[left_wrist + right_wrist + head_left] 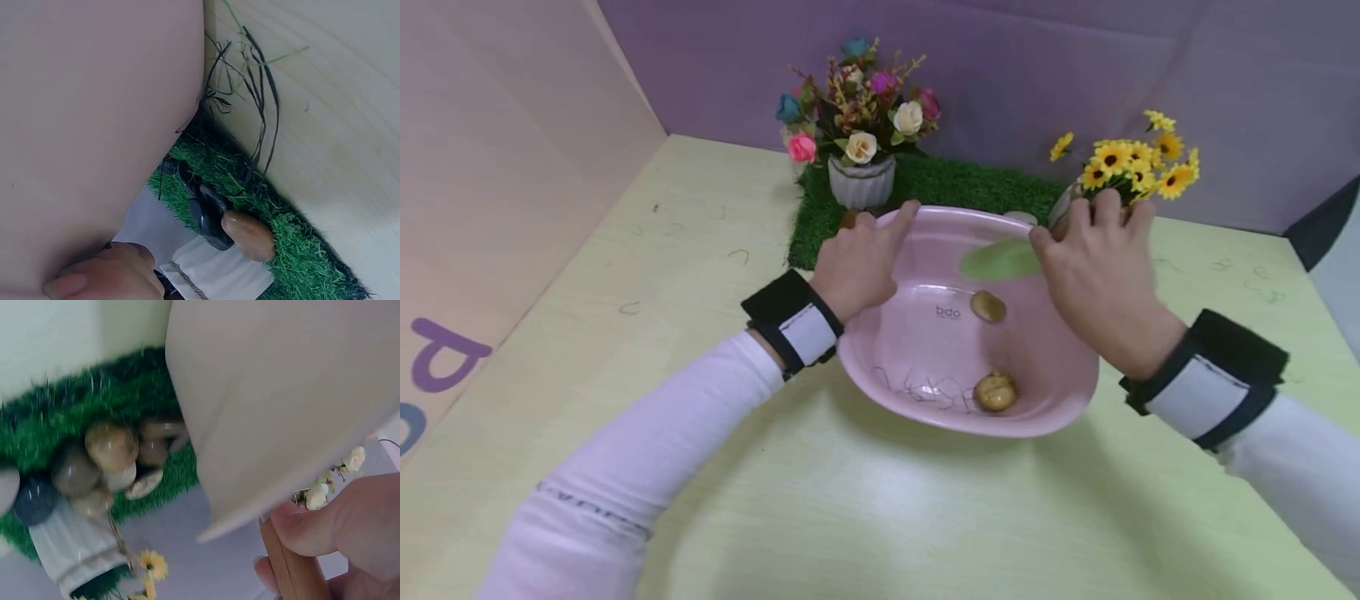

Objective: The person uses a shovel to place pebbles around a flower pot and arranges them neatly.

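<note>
A pink basin [917, 350] with "bdo" on its bottom tilts toward me over the table, casting a shadow. My left hand [861, 258] grips its far left rim, index finger extended along the edge. At the far right rim, my right hand [1097, 275] holds a wooden handle [290, 562] between thumb and fingers. A pale green oval, blade-like piece [1000, 260] lies against the basin's inner wall beside that hand; its link to the handle is hidden. Inside the basin are a flat brown stone [988, 306], a rounder tan stone [996, 392] and thin dark strands [925, 390].
Behind the basin lies an artificial grass mat [977, 181] with a pot of mixed flowers [861, 179] and a pot of yellow flowers [1138, 167]. Several smooth stones [112, 447] sit around the pots. Loose strands [628, 308] are scattered on the table [865, 517]. A purple backdrop [1037, 67] stands behind.
</note>
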`<action>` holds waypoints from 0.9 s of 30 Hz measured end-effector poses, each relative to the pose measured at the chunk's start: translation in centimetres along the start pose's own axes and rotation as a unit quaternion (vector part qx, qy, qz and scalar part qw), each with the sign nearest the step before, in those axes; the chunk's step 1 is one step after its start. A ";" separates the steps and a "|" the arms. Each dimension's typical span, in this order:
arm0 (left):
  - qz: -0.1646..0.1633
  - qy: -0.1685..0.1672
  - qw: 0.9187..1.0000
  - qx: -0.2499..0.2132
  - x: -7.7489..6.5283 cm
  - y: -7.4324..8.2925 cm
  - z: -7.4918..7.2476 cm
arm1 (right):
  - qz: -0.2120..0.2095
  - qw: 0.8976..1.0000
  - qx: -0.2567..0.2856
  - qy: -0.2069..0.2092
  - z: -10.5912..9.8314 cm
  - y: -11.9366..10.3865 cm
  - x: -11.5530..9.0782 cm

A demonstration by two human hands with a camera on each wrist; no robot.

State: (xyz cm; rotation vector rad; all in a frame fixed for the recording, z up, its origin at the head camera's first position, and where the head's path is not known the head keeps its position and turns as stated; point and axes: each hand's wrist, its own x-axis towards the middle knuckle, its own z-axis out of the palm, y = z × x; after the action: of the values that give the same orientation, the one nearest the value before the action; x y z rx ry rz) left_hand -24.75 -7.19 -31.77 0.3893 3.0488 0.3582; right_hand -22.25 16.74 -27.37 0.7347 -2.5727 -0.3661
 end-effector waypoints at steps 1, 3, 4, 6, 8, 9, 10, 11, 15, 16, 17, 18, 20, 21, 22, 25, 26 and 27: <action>-0.001 0.001 1.000 0.001 0.0 0.0 0.0 | -0.001 1.000 0.001 -0.004 0.1 -0.1 -0.1; -0.001 0.002 1.000 0.004 0.0 0.1 0.0 | 0.004 1.000 0.007 -0.016 0.2 -0.1 -0.1; -0.001 0.002 1.000 0.005 0.1 0.1 0.0 | 0.008 1.000 0.011 -0.020 0.2 -0.1 -0.1; 0.002 0.001 1.000 0.004 0.1 0.1 0.0 | 0.019 0.999 0.017 -0.039 0.2 0.0 0.0; 0.003 0.000 1.000 0.003 0.1 0.1 0.0 | 0.028 0.997 0.029 -0.070 0.1 0.3 0.3; 0.003 -0.001 1.000 0.002 0.1 0.2 0.0 | 0.029 0.995 0.034 -0.085 0.0 0.6 0.6; 0.002 -0.001 1.000 0.002 0.1 0.1 0.0 | 0.026 0.994 0.040 -0.101 0.0 0.8 0.8; 0.002 0.000 1.000 0.001 0.1 0.1 0.0 | 0.024 0.991 0.045 -0.121 0.0 1.1 1.1; 0.000 0.002 1.000 0.005 0.1 0.1 0.0 | -0.011 0.983 0.066 -0.169 0.1 2.2 2.1; 0.000 0.001 1.000 0.005 0.1 0.1 0.0 | -0.023 0.982 0.070 -0.176 0.1 2.5 2.3; -0.001 0.000 1.000 0.006 0.1 0.1 0.0 | -0.036 0.980 0.074 -0.179 0.2 2.7 2.5; -0.001 0.000 1.000 0.007 0.1 0.1 0.0 | -0.047 0.979 0.078 -0.183 0.3 2.9 2.6; -0.003 -0.002 1.000 0.007 0.0 0.1 0.0 | -0.067 0.976 0.085 -0.190 0.4 3.2 2.8; -0.002 -0.002 1.000 0.008 0.1 0.1 0.0 | -0.073 0.974 0.087 -0.194 0.5 3.3 2.8; -0.002 -0.002 1.000 0.008 0.1 0.1 0.0 | -0.078 0.973 0.090 -0.199 0.5 3.4 2.8; -0.003 0.003 1.000 0.009 0.0 0.2 0.1 | -0.086 0.968 0.100 -0.215 0.5 3.5 2.8; -0.003 0.005 1.000 0.009 0.0 0.2 0.1 | -0.088 0.966 0.104 -0.220 0.5 3.5 2.8; -0.002 0.006 1.000 0.010 0.0 0.2 0.1 | -0.090 0.964 0.105 -0.227 0.6 3.4 2.8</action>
State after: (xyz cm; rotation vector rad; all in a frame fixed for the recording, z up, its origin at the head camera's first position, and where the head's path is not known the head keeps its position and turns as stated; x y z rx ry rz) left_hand -24.70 -7.02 -31.80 0.3824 3.0660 0.3322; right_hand -26.10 18.11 -25.69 1.0719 -3.0166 -0.3530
